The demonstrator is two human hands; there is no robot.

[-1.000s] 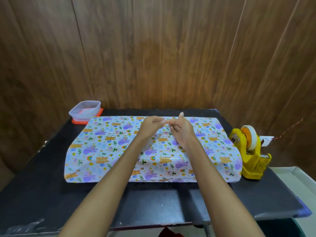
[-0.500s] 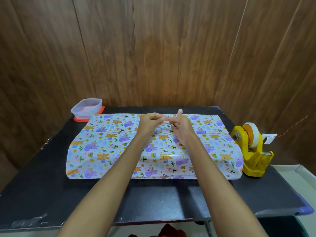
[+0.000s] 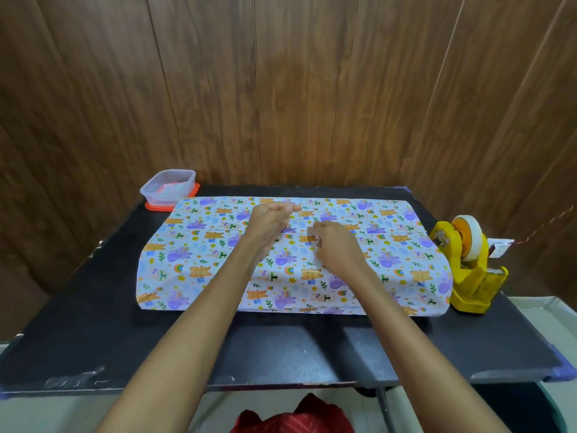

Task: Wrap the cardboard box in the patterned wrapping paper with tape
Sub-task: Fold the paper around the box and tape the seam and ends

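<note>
My hands have parted since a moment ago: my right hand [image 3: 335, 245] has dropped, fingers curled on the wrapping paper [image 3: 199, 260] at its seam mid-table; my left hand [image 3: 271, 218] hovers loosely closed (whether it holds tape, I cannot tell). The clear tub [image 3: 168, 187] holds something pinkish; no writing is legible.

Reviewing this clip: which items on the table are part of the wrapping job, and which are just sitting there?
Part of the job:
- patterned wrapping paper, folded over the box, which is hidden
- yellow tape dispenser
- left hand and right hand at the seam

Just lying about:
- clear plastic container on its orange lid
</note>
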